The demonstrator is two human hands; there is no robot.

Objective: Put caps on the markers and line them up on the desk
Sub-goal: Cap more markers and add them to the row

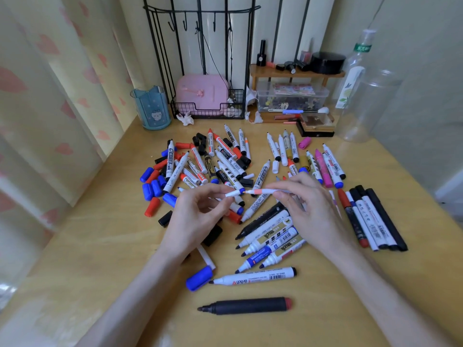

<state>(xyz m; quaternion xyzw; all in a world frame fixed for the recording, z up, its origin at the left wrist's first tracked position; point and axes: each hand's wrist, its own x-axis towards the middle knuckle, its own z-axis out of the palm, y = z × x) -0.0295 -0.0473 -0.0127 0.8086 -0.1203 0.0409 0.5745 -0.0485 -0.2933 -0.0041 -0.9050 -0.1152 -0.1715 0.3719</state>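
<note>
Nearest, a black uncapped felt marker (245,306) lies below the fingers. Left fingers (221,189) pinch a small white plastic cap (231,194); right fingers (283,194) pinch a slim white pink-banded marker (260,192), tip facing cap. Right of them, a short row of capped markers (370,219) lies on the wooden worktop (100,234); the heap of loose markers and caps (200,166) beyond is mostly uncapped.

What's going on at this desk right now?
A person is capping a thin marker: the left hand pinches a small white cap, the right hand holds the marker, tip just short of the cap. A row of capped markers lies at the right; uncapped markers and loose caps lie scattered over the desk.
</note>
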